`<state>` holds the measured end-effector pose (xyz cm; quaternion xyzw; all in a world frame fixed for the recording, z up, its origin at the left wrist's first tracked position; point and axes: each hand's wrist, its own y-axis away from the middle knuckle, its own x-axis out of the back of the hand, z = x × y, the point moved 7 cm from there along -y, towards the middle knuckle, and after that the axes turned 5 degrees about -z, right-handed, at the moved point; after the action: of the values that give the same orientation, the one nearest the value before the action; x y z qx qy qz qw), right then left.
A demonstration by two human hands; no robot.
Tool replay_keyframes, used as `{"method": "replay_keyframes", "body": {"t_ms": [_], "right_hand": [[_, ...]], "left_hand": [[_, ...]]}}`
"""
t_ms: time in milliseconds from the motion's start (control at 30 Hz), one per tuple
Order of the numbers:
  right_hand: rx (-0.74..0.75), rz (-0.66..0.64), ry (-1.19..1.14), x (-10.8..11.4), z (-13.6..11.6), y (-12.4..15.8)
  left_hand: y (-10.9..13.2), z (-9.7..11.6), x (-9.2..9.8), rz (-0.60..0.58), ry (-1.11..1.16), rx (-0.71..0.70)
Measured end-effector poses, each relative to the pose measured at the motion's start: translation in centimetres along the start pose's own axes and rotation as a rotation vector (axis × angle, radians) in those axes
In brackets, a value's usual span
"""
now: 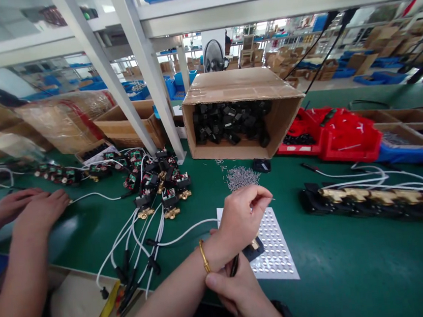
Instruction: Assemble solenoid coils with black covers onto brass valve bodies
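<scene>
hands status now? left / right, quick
Left hand: closed, pinching a thin pin at the fingertips.
Right hand: closed on a small black part with a wire, over the dotted sheet.

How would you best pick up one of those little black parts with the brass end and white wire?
Judging by its shape, grip the blocky black body of a valve in the pile, coming from above, fingers on its flat sides. The white wire is floppy and tangled; the brass fitting is small and rounded.

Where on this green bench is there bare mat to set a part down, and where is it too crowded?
Bare mat lies right of the dotted sheet, below the row of brass-fitted parts. A second patch sits between the co-worker's hands and the white cables. Crowded: the valve pile, the pin heap before the tipped carton.
</scene>
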<state>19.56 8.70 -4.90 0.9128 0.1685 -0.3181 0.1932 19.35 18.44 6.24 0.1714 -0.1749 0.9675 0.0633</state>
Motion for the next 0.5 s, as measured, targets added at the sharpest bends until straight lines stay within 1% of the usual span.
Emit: {"method": "replay_keyframes", "body": {"t_ms": [67,133,167,233,300,333,400,433,467,500], "right_hand": [[0.079,0.01,0.054,0.2,-1.2,-0.4],[0.127,0.02,0.134,0.6,-2.5,-0.6],[0.126,0.019,0.188,1.0,-3.1,-0.5],[0.103,0.015,0.347,2.4,-4.6,0.1],[0.109,0.044,0.588,5.0,-6.9,1.2],[0.131,0.092,0.731,6.6,-8.3,1.7],[0.139,0.173,1.008,9.6,-10.6,2.3],[0.127,0.168,1.122,10.7,-11.1,2.1],[0.127,0.131,1.209,11.3,-11.3,1.6],[0.122,0.062,1.271,11.6,-10.9,0.9]], "left_hand": [[-0.1,-0.5,-0.2,-0.019,0.165,0.073],[-0.1,-1.6,-0.1,-0.018,0.399,0.17],[0.2,-2.3,0.2,-0.002,0.517,0.213],[1.3,-3.6,1.5,0.069,0.715,0.281],[3.7,-5.1,3.0,0.13,0.893,0.367],[5.3,-6.0,3.5,0.144,0.983,0.44],[9.0,-7.8,3.6,0.135,1.118,0.66],[10.8,-8.7,3.5,0.12,1.126,0.774],[12.3,-9.5,3.3,0.099,1.102,0.867],[13.3,-10.4,3.1,0.078,1.05,0.925]]}}
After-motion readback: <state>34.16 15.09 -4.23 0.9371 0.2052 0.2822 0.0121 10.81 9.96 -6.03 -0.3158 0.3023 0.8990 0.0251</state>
